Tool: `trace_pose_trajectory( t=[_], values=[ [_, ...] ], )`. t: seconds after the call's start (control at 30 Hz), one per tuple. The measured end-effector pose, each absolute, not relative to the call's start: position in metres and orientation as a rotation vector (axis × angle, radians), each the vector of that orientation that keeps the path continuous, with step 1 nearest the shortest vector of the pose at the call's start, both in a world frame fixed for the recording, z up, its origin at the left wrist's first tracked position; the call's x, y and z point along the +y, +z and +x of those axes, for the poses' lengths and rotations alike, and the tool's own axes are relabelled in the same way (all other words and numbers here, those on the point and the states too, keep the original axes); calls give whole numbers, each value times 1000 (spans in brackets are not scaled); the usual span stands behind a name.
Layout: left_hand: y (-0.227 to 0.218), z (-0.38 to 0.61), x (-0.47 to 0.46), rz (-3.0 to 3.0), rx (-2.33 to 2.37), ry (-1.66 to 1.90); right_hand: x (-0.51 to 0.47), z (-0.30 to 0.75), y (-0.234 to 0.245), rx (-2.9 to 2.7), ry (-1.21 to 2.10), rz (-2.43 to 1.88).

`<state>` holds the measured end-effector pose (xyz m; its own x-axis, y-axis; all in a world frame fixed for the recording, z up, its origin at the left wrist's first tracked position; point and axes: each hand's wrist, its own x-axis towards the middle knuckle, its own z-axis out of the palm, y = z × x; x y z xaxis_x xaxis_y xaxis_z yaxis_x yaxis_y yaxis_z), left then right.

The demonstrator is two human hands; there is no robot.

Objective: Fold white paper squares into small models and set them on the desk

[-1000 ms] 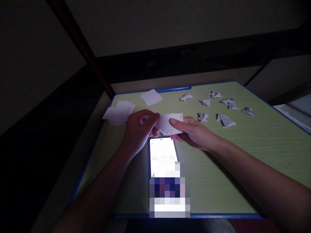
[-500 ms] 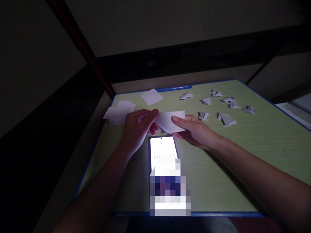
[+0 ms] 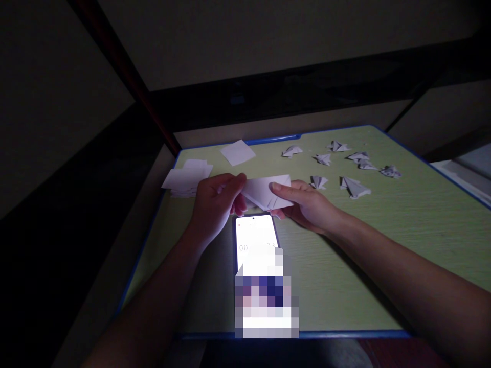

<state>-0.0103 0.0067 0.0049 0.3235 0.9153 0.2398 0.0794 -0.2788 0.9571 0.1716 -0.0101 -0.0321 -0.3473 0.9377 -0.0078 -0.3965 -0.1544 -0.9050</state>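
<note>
Both hands hold one partly folded piece of white paper point(image 3: 266, 191) just above the green table point(image 3: 383, 240). My left hand point(image 3: 217, 204) pinches its left end with the fingers curled round it. At the right end, my right hand point(image 3: 303, 204) grips it with the thumb lying on top. A lit phone point(image 3: 255, 240) lies flat on the table directly below the paper, its screen showing a timer.
A stack of white paper sheets point(image 3: 186, 179) lies at the table's left edge, and a single sheet point(image 3: 238, 152) sits behind it. Several small folded paper figures point(image 3: 353, 186) are scattered at the back right. The room around is dark, with a dark frame behind the table.
The paper's right end has tilted slightly upward and my hands have edged a little away from me. The phone's timer has advanced.
</note>
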Motion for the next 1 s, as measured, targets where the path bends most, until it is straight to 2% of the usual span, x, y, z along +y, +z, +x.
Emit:
trace_pose_trajectory(
  t=[0.4, 1.0],
  values=[
    [4, -7, 8, 1492, 950, 1255, -10, 173, -32, -1118, 1675, -789],
    [3, -5, 8, 1547, 1054, 1200, -10, 172, -30, -1052, 1630, -849]
  ],
)
